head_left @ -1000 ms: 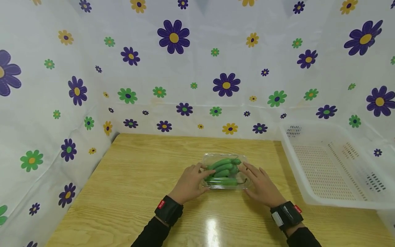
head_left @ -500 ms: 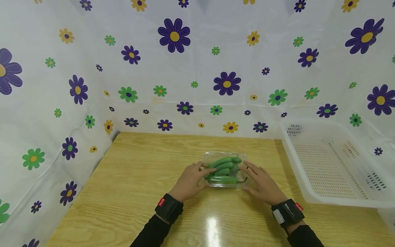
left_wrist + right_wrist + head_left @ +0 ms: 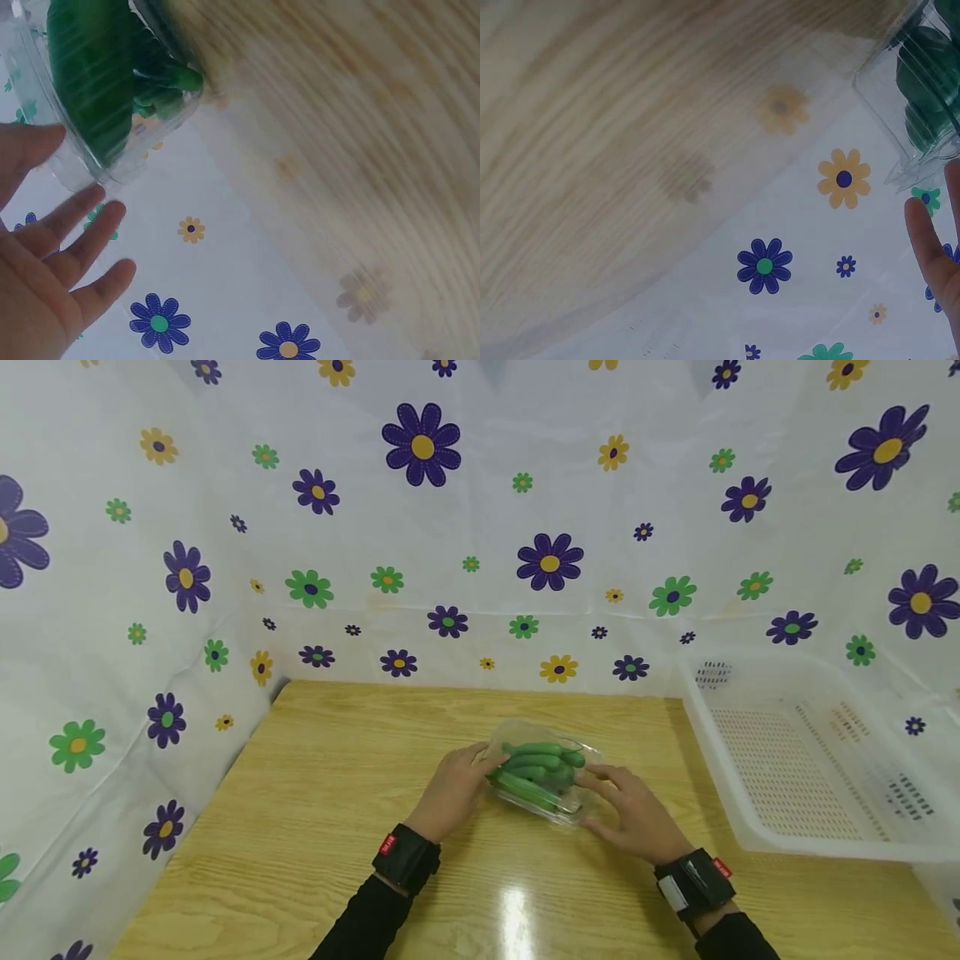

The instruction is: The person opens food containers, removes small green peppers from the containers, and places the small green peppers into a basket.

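Note:
A clear plastic clamshell box (image 3: 517, 731) with several long green peppers (image 3: 536, 763) inside is skewed on the wooden table, its right end nearer to me. My left hand (image 3: 450, 789) grips the box's left end; its index finger reaches over the top. In the left wrist view, the thumb (image 3: 37, 150) is at the box's side and the other fingers spread below its corner. My right hand (image 3: 633, 810) holds the right end between thumb and index finger. Only part of it shows in the right wrist view, where two fingers (image 3: 926, 240) extend near the box's corner.
To the right stands a large white perforated plastic basket (image 3: 750, 827). A white flower-printed cloth (image 3: 450, 527) hangs behind the wooden table (image 3: 337, 777) and along its left side.
The box has turned clockwise between my hands: its left end has moved away from me, its right end toward me. Both hands have stayed at its ends.

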A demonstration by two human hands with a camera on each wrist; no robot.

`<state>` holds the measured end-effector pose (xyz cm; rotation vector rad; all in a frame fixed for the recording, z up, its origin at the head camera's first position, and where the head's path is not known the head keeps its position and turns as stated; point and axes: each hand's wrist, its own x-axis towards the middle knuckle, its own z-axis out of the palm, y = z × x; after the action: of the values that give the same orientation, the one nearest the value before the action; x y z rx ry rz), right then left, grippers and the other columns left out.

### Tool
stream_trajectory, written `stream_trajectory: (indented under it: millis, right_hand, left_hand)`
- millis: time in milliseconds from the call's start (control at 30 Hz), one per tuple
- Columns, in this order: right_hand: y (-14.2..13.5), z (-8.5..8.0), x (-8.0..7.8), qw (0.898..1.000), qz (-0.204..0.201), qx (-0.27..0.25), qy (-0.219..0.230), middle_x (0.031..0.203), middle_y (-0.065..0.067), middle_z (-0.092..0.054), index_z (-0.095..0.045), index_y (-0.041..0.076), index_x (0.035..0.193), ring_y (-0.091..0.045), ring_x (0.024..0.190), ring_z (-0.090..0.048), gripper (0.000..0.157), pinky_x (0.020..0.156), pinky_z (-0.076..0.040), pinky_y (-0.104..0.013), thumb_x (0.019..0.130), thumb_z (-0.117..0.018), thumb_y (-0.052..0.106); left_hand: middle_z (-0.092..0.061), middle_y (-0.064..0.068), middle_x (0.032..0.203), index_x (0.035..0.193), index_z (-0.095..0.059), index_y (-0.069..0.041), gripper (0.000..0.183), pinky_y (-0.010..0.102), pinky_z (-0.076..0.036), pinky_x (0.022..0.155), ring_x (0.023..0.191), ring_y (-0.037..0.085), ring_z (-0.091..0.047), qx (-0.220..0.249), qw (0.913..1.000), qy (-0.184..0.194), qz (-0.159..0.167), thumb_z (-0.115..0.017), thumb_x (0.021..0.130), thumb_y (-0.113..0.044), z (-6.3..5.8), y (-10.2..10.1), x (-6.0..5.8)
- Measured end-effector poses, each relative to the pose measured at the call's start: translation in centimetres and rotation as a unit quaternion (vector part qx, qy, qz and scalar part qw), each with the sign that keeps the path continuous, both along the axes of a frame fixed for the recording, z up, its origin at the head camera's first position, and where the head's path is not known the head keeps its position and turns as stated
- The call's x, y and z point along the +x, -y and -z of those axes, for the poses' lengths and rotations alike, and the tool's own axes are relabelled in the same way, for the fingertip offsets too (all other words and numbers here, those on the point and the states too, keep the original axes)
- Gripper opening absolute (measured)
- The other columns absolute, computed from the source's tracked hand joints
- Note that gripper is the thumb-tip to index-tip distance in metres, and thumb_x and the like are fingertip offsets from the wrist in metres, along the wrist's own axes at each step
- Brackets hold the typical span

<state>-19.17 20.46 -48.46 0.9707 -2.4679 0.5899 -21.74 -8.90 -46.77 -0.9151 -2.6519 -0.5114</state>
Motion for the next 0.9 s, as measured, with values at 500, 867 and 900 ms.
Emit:
stream_trajectory:
  millis: [500,867,900]
  right_hand:
    - [1.5,-0.3,-0.8,0.997,0.031,0.048,0.054,0.14,-0.011,-0.051,-0.058,0.016,0.129,-0.033,0.132,-0.042,0.047,0.102,-0.036,-0.059,0.087,-0.066,0.032]
    - [2.1,-0.7,1.4,0.998,0.039,0.042,0.006,0.126,-0.007,-0.062,-0.065,0.015,0.121,-0.025,0.111,-0.056,0.043,0.088,-0.049,-0.048,0.081,-0.072,0.031]
    - [2.2,-0.7,1.6,0.998,0.035,0.043,0.0,0.124,-0.007,-0.063,-0.066,0.014,0.119,-0.023,0.107,-0.057,0.043,0.086,-0.051,-0.045,0.08,-0.073,0.03]
  left_hand:
    - [-0.044,0.006,0.145,0.135,-0.053,-0.026,0.049,0.056,-0.027,0.113,0.138,0.028,-0.036,-0.081,0.9912,0.058,0.088,-0.065,0.088,-0.038,0.1,-4.2,1.4]
    - [-0.047,0.004,0.144,0.12,-0.062,-0.023,0.035,0.057,-0.017,0.116,0.139,0.028,-0.035,-0.054,0.9938,0.073,0.063,-0.053,0.093,-0.044,0.2,-2.6,1.0]
    - [-0.046,0.005,0.144,0.119,-0.062,-0.022,0.035,0.057,-0.016,0.116,0.14,0.028,-0.034,-0.055,0.9941,0.074,0.058,-0.052,0.094,-0.045,0.2,-2.5,1.0]
